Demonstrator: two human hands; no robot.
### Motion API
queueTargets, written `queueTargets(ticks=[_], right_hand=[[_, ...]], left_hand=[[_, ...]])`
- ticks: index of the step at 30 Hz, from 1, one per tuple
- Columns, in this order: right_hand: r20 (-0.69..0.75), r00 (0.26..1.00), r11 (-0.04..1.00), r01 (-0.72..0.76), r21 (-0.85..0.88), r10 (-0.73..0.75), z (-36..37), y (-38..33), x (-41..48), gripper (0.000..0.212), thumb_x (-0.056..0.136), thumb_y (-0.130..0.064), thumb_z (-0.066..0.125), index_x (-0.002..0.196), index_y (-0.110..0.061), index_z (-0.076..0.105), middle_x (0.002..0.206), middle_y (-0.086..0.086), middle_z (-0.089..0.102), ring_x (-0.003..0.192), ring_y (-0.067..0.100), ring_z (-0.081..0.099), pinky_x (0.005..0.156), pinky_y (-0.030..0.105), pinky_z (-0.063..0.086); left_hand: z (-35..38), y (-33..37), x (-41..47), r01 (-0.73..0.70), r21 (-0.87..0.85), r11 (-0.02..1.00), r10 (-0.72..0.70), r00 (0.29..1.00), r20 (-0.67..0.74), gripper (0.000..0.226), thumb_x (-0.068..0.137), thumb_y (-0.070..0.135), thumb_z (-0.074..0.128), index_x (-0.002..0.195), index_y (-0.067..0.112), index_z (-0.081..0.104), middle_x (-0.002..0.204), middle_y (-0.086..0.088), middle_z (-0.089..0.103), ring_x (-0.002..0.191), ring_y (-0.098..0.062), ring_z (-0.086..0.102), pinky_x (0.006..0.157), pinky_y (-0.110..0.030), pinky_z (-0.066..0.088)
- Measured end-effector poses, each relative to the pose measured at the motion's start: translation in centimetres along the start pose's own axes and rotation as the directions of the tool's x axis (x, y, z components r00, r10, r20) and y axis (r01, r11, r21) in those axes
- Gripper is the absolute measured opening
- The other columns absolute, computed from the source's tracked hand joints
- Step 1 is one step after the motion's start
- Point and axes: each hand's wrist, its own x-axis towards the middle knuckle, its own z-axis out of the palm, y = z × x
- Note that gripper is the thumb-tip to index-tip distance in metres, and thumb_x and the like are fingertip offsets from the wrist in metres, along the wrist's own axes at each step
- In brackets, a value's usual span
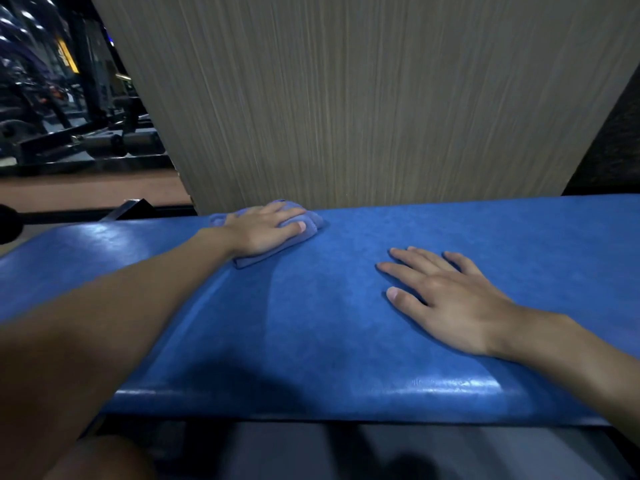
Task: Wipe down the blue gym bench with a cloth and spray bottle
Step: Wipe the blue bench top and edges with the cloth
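The blue padded gym bench (329, 323) runs across the view from left to right. My left hand (263, 228) lies on a folded blue cloth (311, 226) at the bench's far edge, fingers curled over the cloth and pressing it onto the padding. My right hand (446, 296) rests flat on the bench top to the right, fingers spread, nothing in it. A duller, damp-looking band shows on the padding between my hands. No spray bottle is in view.
A beige wood-grain wall panel (363, 98) rises right behind the bench's far edge. Dark gym machines (69, 133) stand at the far left beyond a strip of brown floor. A black bar end (8, 223) pokes in at the left edge.
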Motion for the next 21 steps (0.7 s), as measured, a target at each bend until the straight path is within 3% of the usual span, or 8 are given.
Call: queueTargets(ticks=[2, 5, 8, 11, 14, 18, 21], right_hand=[[-0.001, 1.0, 1.0, 0.002, 0.007, -0.002, 0.0, 0.0, 0.0, 0.054, 0.098, -0.055, 0.014, 0.15, -0.043, 0.015, 0.161, -0.019, 0.001, 0.147, 0.001, -0.007, 0.12, 0.04, -0.004], [-0.01, 1.0, 1.0, 0.005, 0.03, -0.005, 0.1, 0.1, 0.2, 0.049, 0.1, -0.05, 0.017, 0.149, -0.044, 0.018, 0.161, -0.019, 0.005, 0.147, 0.001, -0.004, 0.12, 0.04, -0.003], [-0.057, 0.998, 0.994, -0.001, 0.109, 0.007, 0.2, 0.5, 0.6, 0.044, 0.102, -0.043, 0.028, 0.146, -0.044, 0.03, 0.159, -0.02, 0.016, 0.146, 0.001, 0.006, 0.12, 0.039, 0.001], [-0.142, 0.99, 0.989, -0.005, 0.148, 0.026, -0.1, 0.5, 0.8, 0.041, 0.101, -0.036, 0.038, 0.142, -0.038, 0.041, 0.154, -0.017, 0.031, 0.143, 0.0, 0.021, 0.119, 0.039, 0.011], [-0.166, 0.986, 0.995, 0.022, 0.093, -0.007, -0.4, -0.2, 0.7, 0.044, 0.101, -0.038, 0.036, 0.144, -0.035, 0.037, 0.154, -0.017, 0.032, 0.144, 0.0, 0.018, 0.119, 0.04, 0.01], [-0.08, 0.996, 0.998, 0.043, 0.054, -0.038, 0.1, -1.2, 0.8, 0.054, 0.097, -0.055, 0.023, 0.15, -0.041, 0.022, 0.16, -0.018, 0.014, 0.147, 0.001, 0.004, 0.121, 0.041, 0.002], [-0.025, 0.999, 0.999, 0.048, 0.005, -0.047, 0.7, -1.2, 0.9, 0.064, 0.091, -0.065, 0.01, 0.15, -0.043, 0.015, 0.161, -0.02, 0.002, 0.147, 0.0, -0.005, 0.12, 0.041, -0.003]], left_hand=[[0.1, 1.9, -2.1, -0.024, 0.021, 0.999, 0.024, 1.0, -0.007, 0.058, 0.085, 0.078, 0.015, 0.141, 0.064, 0.022, 0.16, 0.022, 0.017, 0.149, -0.018, 0.017, 0.114, -0.058, 0.02], [0.8, 5.2, -7.3, -0.184, 0.065, 0.981, 0.181, 0.982, 0.047, 0.067, 0.074, 0.083, 0.004, 0.139, 0.071, 0.012, 0.163, 0.023, 0.008, 0.151, -0.016, 0.009, 0.117, -0.055, 0.015], [2.1, 8.4, -13.3, -0.388, 0.147, 0.91, 0.379, 0.921, 0.087, 0.066, 0.075, 0.082, 0.002, 0.14, 0.069, -0.006, 0.163, 0.024, -0.006, 0.152, -0.016, -0.004, 0.12, -0.051, 0.005], [2.5, 9.5, -16.5, -0.492, 0.157, 0.856, 0.486, 0.871, 0.077, 0.062, 0.081, 0.079, 0.006, 0.139, 0.067, -0.011, 0.162, 0.025, -0.012, 0.152, -0.017, -0.008, 0.119, -0.052, 0.002], [2.1, 8.7, -15.1, -0.479, 0.132, 0.868, 0.471, 0.878, 0.088, 0.063, 0.081, 0.08, 0.007, 0.14, 0.065, -0.006, 0.161, 0.026, -0.012, 0.152, -0.015, -0.007, 0.12, -0.051, 0.003], [1.5, 6.3, -9.8, -0.363, 0.073, 0.929, 0.358, 0.931, 0.075, 0.079, 0.075, 0.085, 0.007, 0.149, 0.057, 0.008, 0.162, 0.026, -0.002, 0.152, -0.01, -0.001, 0.12, -0.051, 0.009], [1.0, 3.1, -5.2, -0.275, 0.008, 0.961, 0.275, 0.961, 0.018, 0.078, 0.073, 0.086, 0.011, 0.146, 0.059, 0.02, 0.161, 0.025, 0.01, 0.151, -0.007, 0.008, 0.119, -0.05, 0.015]])
